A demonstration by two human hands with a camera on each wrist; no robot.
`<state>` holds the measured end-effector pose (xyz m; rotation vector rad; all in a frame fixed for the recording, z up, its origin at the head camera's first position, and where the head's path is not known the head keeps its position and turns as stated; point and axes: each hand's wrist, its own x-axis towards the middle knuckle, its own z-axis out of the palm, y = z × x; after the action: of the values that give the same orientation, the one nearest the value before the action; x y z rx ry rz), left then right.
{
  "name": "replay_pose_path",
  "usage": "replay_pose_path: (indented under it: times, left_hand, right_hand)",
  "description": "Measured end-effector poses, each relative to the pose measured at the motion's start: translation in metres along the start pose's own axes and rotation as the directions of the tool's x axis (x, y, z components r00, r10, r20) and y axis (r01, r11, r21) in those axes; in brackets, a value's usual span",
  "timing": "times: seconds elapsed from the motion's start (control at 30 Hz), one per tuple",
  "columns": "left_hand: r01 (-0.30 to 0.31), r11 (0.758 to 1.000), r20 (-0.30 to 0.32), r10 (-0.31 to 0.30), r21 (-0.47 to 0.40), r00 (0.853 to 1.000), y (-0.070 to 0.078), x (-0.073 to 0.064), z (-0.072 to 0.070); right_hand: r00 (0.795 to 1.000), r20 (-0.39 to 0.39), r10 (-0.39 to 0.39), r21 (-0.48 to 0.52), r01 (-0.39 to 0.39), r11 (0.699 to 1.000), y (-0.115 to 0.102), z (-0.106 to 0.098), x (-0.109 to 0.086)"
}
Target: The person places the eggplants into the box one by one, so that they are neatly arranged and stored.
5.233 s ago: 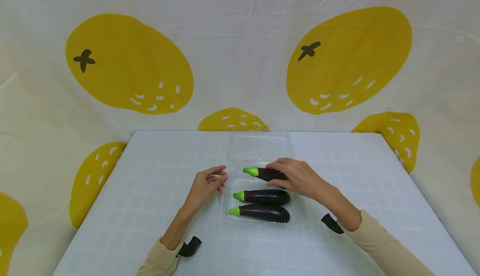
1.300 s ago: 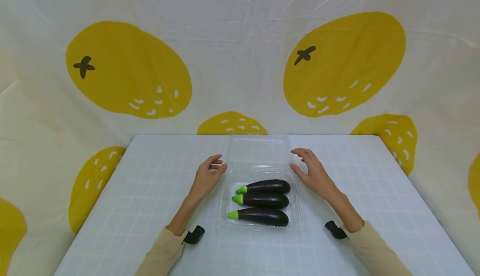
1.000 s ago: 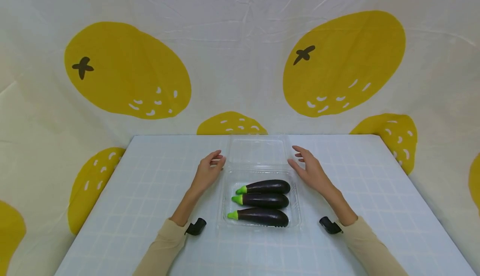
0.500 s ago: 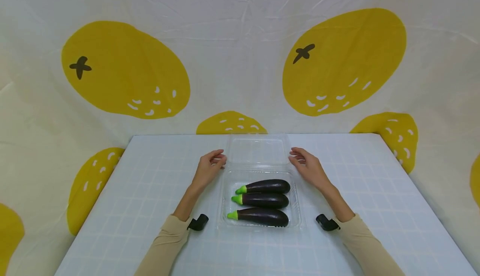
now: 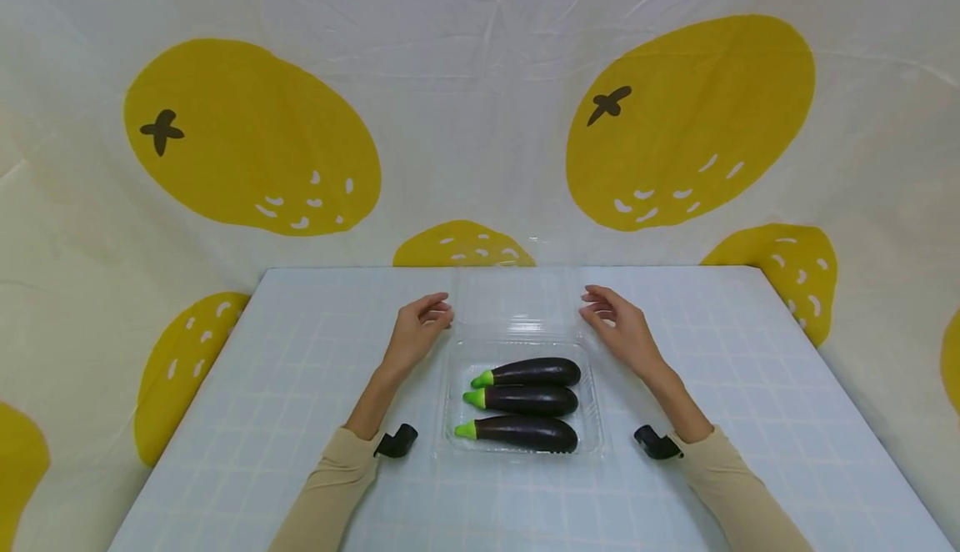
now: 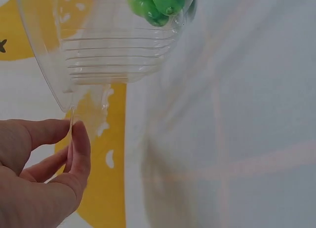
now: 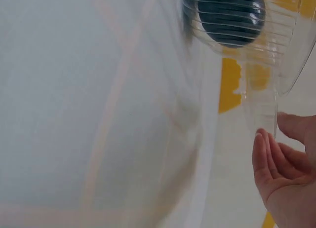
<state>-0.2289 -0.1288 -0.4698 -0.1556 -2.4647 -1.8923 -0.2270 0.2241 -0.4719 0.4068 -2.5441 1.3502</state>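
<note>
Three dark eggplants with green caps lie side by side in the base of a hinged clear plastic container (image 5: 591, 429); the middle eggplant (image 5: 534, 400) points its cap left like the others. The container's clear lid (image 5: 517, 295) stands tilted up at the back. My left hand (image 5: 417, 327) pinches the lid's left edge between thumb and fingers, as the left wrist view shows up close. Across from it, my right hand (image 5: 622, 331) pinches the right edge. In the right wrist view, the rounded end of an eggplant (image 7: 232, 16) shows through the ribbed plastic wall.
The container sits on a table with a pale checked cloth (image 5: 300, 352). Behind the table's far edge hangs a white curtain (image 5: 480, 118) printed with yellow fruit shapes. A black wrist camera (image 5: 397, 441) is strapped at each sleeve.
The right hand has laid the far eggplant beside the other two and let go. Both hands have moved to the lid's sides and taken hold, and the lid has risen slightly from lying back.
</note>
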Motion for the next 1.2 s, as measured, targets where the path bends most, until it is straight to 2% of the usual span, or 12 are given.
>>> replay_pose_path:
  times: [0.23,0.53,0.9,1.07,1.2]
  left_hand:
    - [-0.033,0.999,-0.01,0.033,-0.009,0.999,0.007,-0.001,-0.001]
    - [-0.072,0.997,-0.035,0.072,0.009,0.997,0.012,-0.002,0.0]
    - [-0.123,0.987,-0.06,0.129,0.099,0.99,0.024,-0.008,-0.002]
    - [-0.151,0.976,-0.082,0.166,0.157,0.983,0.024,-0.01,-0.004]
    - [-0.148,0.972,-0.099,0.168,0.182,0.981,0.025,-0.013,-0.006]
  right_hand:
    - [0.999,-0.046,-0.022,-0.013,0.021,1.0,-0.005,-0.005,0.002]
    - [0.997,-0.063,-0.045,-0.025,0.043,0.999,-0.012,-0.01,0.003]
    - [0.992,-0.089,-0.088,-0.045,0.084,0.995,-0.023,-0.017,-0.001]
    - [0.991,-0.086,-0.1,-0.083,0.093,0.992,-0.028,-0.02,-0.004]
    - [0.988,-0.092,-0.127,-0.119,0.116,0.986,-0.03,-0.022,-0.007]
